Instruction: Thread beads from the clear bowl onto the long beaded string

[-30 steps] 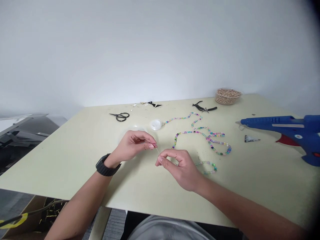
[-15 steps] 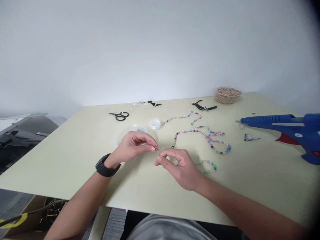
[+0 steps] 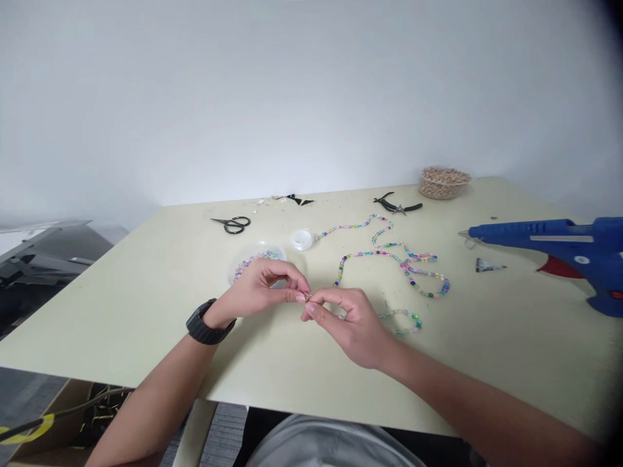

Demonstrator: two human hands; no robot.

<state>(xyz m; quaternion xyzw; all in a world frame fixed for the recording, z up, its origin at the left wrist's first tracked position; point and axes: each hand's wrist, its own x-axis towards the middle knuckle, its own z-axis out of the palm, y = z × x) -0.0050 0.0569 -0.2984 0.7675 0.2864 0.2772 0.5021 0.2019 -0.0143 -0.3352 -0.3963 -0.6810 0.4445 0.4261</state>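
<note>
My left hand (image 3: 267,285), with a black watch (image 3: 209,323) at the wrist, pinches a small reddish bead (image 3: 307,294) between thumb and fingertips. Meeting it from the right, my right hand (image 3: 348,324) is closed in a pinch on the string's thin end, mostly hidden by the fingers. A long strand of multicoloured beads (image 3: 370,253) winds over the table beyond my right hand, and a loop of it (image 3: 416,322) shows past the wrist. Behind my left hand stands a clear bowl of beads (image 3: 248,263), partly covered. A white spool (image 3: 302,239) lies at the strand's far end.
Black scissors (image 3: 233,225) lie at the back left, black pliers (image 3: 396,205) at the back right. Near the wall sits a tub of tan pellets (image 3: 444,183). A blue glue gun (image 3: 549,239) occupies the right side, beside a small dark-patterned piece (image 3: 488,265). Black scraps (image 3: 298,200) lie at the back.
My left hand has moved slightly right and down, so its fingertips now meet those of my right hand. More of the bead bowl shows. My right hand has barely moved.
</note>
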